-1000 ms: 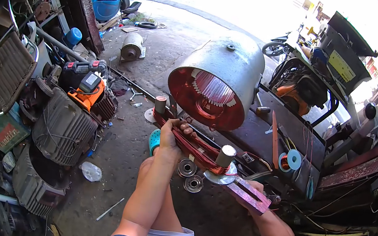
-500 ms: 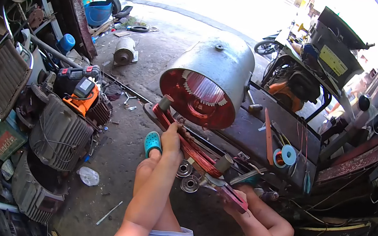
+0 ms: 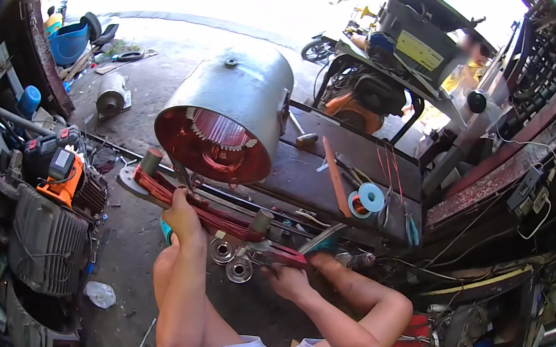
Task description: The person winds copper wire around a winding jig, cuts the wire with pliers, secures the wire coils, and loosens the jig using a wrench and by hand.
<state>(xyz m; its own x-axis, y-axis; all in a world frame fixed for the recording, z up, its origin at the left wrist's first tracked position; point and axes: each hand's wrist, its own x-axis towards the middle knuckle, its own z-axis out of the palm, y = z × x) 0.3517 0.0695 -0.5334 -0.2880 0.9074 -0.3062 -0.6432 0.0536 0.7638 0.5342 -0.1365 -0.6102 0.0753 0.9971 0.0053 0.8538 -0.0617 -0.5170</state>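
A long coil of copper wire [image 3: 223, 224] is stretched round two metal posts, the left post [image 3: 150, 160] and the right post [image 3: 260, 220], on a bar with a red slotted end [image 3: 287, 255]. My left hand [image 3: 184, 212] is closed round the middle of the coil. Just under the red end is my right hand [image 3: 289, 282], its fingers curled; what they pinch is hidden. Two ring-shaped metal parts, apparently bearings [image 3: 238, 270], lie below the bar. Beyond the coil stands a silver motor housing [image 3: 232, 92], its red, toothed inside facing me.
On the dark bench [image 3: 299, 172] at right lie a hammer [image 3: 306, 139], an orange strip [image 3: 337, 176] and a wire spool [image 3: 368, 198]. A finned casing [image 3: 48, 235] and orange power tool [image 3: 62, 178] crowd the left. A generator-like machine [image 3: 356, 103] stands behind.
The view has turned right, so the scene sits further left. My right hand has shifted inward along the underside of the red end. My left hand stays on the coil.
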